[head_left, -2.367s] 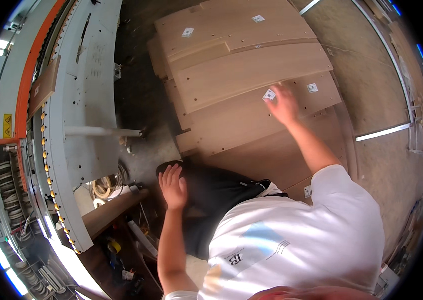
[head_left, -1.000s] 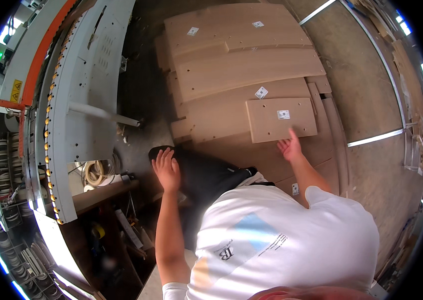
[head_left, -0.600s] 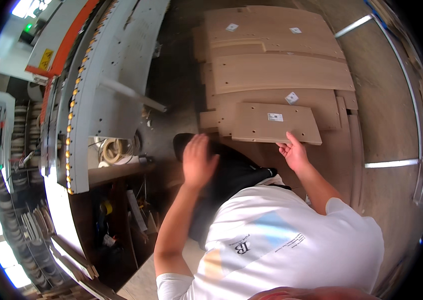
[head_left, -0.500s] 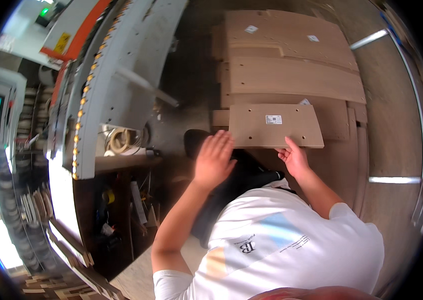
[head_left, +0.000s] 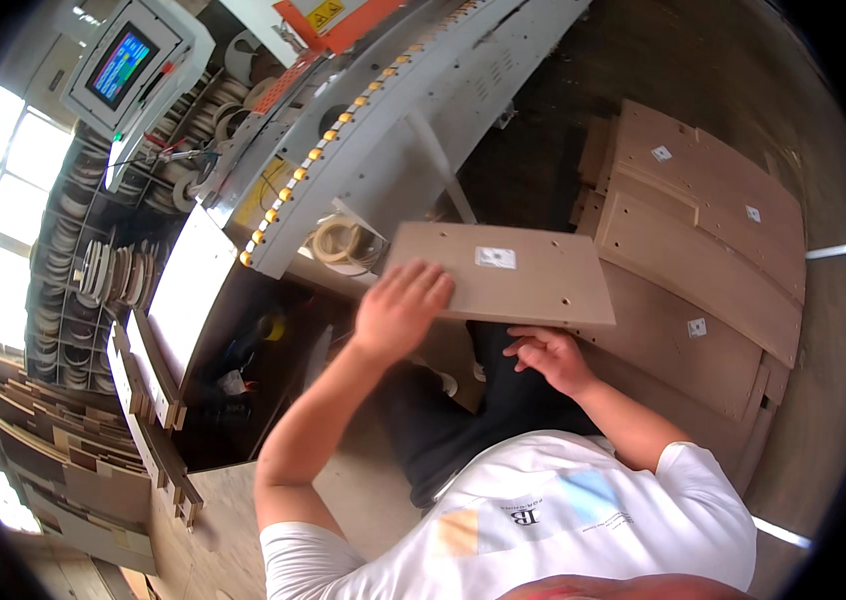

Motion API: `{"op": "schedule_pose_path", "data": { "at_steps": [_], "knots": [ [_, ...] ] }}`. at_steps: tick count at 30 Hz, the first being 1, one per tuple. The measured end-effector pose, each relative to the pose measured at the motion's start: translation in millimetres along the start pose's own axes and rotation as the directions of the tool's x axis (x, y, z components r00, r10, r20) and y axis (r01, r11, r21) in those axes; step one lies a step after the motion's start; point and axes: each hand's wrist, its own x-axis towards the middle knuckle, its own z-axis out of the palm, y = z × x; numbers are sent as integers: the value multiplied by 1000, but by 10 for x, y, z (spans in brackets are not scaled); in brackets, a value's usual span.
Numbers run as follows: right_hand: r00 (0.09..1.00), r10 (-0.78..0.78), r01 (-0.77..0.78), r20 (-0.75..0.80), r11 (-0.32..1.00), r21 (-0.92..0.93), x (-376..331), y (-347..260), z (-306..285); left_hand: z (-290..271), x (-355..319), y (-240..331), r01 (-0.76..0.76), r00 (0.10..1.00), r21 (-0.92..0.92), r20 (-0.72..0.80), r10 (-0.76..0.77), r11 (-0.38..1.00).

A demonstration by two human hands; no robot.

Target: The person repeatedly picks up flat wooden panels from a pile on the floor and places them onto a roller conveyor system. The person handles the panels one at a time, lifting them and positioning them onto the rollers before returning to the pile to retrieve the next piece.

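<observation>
Brown fibreboard panel [head_left: 508, 275], rectangular, with a small white label on its upper face and drilled holes near its edges, is held roughly level in front of the person's torso, above the dark trousers and clear of the floor. Left hand [head_left: 401, 308] lies on the panel's near left corner, fingers spread and extended over the top face, thumb side toward the edge; the left forearm rises from the lower frame with the elbow bent outward. Right hand [head_left: 547, 357] sits at the panel's near edge, palm up beneath it, fingers curled under the board; grasp appears to bear the underside, though full contact is partly hidden. Right forearm runs up from the white T-shirt sleeve. Stack of similar panels [head_left: 703, 230] lies on the floor to the right, well apart from the held board. Grey machine [head_left: 423, 90] with a row of yellow rollers stands to the left, its control screen [head_left: 123, 65] lit
</observation>
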Motion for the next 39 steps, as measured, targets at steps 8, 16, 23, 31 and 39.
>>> {"op": "schedule_pose_path", "data": {
  "at_steps": [8, 16, 23, 31, 39],
  "knots": [
    [957, -149, 291, 251, 537, -792, 308, 415, 91, -645, -107, -1455, 245, 968, 237, -121, -222, 940],
    [971, -134, 237, 196, 571, -786, 416, 366, 80, -405, -145, -2603, 725, 672, 295, -103, -733, 623],
    [973, -131, 229, 188, 584, -778, 469, 355, 70, 32, -86, -3192, 724, 643, 314, 15, -766, 614],
    [985, -96, 173, 144, 618, -767, 563, 393, 46, 372, 235, -3663, 693, 630, 401, 66, -774, 599],
    [993, -77, 120, 92, 657, -744, 648, 414, 29, 631, 743, -3863, 634, 605, 507, 146, -783, 584]
  ]
}}
